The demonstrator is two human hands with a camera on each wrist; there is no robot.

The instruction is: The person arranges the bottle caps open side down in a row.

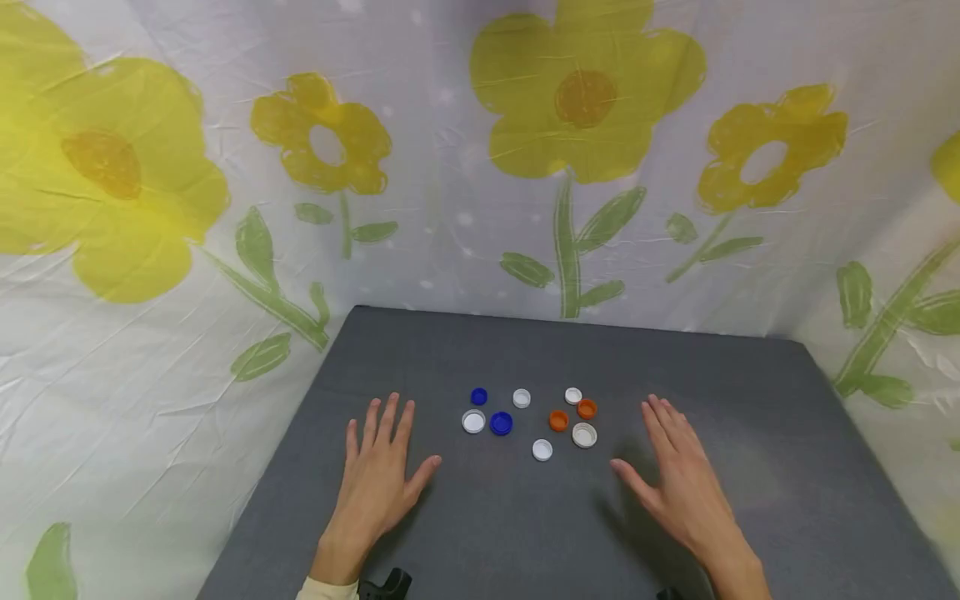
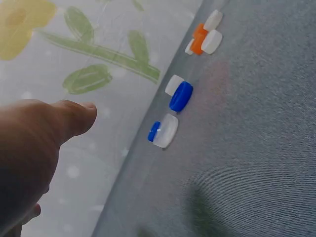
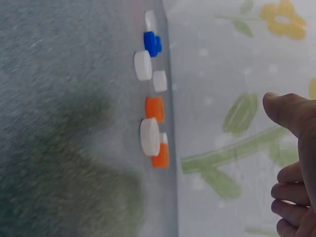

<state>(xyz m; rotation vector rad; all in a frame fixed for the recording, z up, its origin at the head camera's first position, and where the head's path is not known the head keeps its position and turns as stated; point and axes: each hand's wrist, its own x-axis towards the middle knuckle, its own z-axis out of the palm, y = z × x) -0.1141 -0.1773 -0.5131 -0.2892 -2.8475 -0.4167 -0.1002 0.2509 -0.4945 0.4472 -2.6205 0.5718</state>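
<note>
The left hand [image 1: 377,483] and right hand [image 1: 684,483], straight-fingered, hold nothing. Between them 9 caps [image 1: 502,423] lie on the table [image 1: 517,533]: likely light and stiff, slipperiness hard to judge; best pinched by their rims [image 1: 584,445].

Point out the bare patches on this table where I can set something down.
Bare table lies between the left hand and right hand, this side of the nearest white cap; also between the caps and the far edge. Crowded: around the orange caps, with white ones close by.
</note>
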